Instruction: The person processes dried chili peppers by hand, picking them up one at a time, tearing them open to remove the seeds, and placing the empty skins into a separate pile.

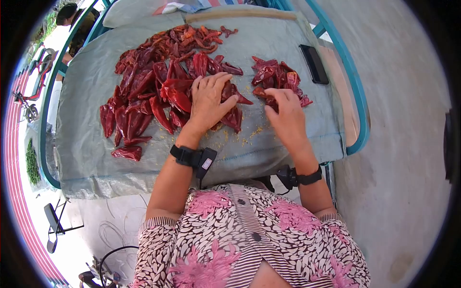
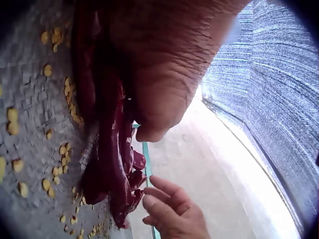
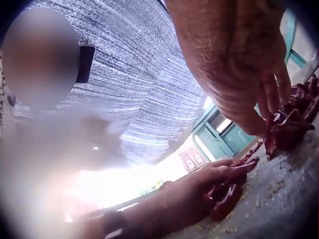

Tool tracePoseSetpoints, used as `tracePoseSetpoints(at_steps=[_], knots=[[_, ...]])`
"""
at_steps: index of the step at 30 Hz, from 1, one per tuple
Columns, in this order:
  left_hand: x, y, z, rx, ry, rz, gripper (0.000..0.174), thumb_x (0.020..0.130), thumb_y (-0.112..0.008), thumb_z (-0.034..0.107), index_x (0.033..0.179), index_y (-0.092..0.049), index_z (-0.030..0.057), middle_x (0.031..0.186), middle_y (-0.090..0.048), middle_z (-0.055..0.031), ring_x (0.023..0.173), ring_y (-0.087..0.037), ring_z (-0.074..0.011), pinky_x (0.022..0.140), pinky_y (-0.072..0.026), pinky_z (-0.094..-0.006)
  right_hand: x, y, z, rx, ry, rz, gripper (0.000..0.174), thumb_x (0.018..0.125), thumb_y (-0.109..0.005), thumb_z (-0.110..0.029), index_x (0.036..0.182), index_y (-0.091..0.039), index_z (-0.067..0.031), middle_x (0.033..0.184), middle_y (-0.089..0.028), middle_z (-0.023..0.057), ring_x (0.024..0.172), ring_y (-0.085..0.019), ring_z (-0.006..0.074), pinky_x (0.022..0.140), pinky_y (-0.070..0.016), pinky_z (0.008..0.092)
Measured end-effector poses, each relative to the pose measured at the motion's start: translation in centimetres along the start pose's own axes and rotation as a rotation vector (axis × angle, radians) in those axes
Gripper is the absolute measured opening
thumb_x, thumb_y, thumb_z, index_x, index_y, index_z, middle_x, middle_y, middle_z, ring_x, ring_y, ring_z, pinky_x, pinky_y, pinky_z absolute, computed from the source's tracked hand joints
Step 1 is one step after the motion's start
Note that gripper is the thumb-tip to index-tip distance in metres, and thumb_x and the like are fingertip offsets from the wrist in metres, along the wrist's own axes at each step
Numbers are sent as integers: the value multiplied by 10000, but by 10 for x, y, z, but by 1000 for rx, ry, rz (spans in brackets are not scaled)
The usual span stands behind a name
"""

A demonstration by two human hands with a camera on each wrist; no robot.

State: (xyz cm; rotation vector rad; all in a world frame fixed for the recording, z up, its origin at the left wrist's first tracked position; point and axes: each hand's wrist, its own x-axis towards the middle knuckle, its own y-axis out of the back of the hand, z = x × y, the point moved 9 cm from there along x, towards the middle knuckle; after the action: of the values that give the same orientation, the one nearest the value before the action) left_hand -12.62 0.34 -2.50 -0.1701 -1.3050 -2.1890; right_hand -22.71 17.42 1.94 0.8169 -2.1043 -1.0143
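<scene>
A large heap of dried red chili peppers [image 1: 144,96] spreads over a grey-green woven sheet [image 1: 81,158]. On the heap's right side rests my left hand [image 1: 209,101], fingers stretched over the peppers and thumb spread out over a pepper at the edge. In the left wrist view, long glossy peppers [image 2: 117,154] lie under that hand. Farther right, my right hand [image 1: 289,117] reaches to a smaller pile of red chili peppers [image 1: 278,74], fingertips right at its near side. Its thumb and index finger stand apart there, seen also in the left wrist view.
Yellow seeds [image 1: 249,137] are scattered on the sheet between the hands. A black phone [image 1: 314,64] lies at the right edge, inside a teal metal rail [image 1: 353,91]. A wooden strip [image 1: 240,15] borders the far side. Another person [image 1: 79,29] is at the upper left.
</scene>
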Motion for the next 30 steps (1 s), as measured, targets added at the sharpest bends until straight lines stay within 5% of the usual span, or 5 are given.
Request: tracePoseSetpoints(at_steps=[8, 14, 18, 24, 30], knots=[[0, 6, -5, -118, 76, 16, 502, 984, -656, 318, 1431, -554, 114, 1361, -624, -105, 1318, -521, -299, 1228, -242, -492, 24, -58, -13, 123, 3, -265, 496, 863, -731, -174, 1336, -584, -133, 1173, -686, 140, 1070, -682, 370, 889, -544, 482], [-2, 22, -5, -202, 27, 212, 463, 940, -741, 137, 1378, -596, 94, 1240, -693, -81, 1220, -579, -298, 1099, -401, -429, 19, -23, 11, 26, -29, -109, 510, 861, -727, -175, 1348, -577, -185, 1097, -703, 104, 1034, -695, 334, 808, -561, 460], [2, 29, -3, -176, 12, 279, 358, 903, -779, 108, 1243, -674, 72, 1124, -717, -65, 1098, -619, -277, 959, -487, -381, 19, -10, 16, 46, -91, -52, 561, 851, -733, -107, 1378, -553, -171, 1321, -618, 107, 1057, -684, 353, 817, -568, 468], [11, 45, 17, -156, 29, 261, 213, 890, -763, 73, 1100, -723, 71, 942, -716, -36, 933, -636, -245, 862, -494, -388, 21, -40, -29, 299, 168, -175, 610, 863, -719, -96, 1436, -515, -145, 1407, -564, 141, 1063, -683, 380, 841, -570, 483], [11, 60, 42, 52, -69, 243, 255, 886, -730, 42, 1137, -704, 81, 922, -716, -38, 917, -624, -263, 840, -499, -378, 18, -43, -24, 308, 73, -162, 577, 919, -712, -214, 1446, -492, -131, 1346, -607, 150, 1031, -701, 380, 801, -585, 480]])
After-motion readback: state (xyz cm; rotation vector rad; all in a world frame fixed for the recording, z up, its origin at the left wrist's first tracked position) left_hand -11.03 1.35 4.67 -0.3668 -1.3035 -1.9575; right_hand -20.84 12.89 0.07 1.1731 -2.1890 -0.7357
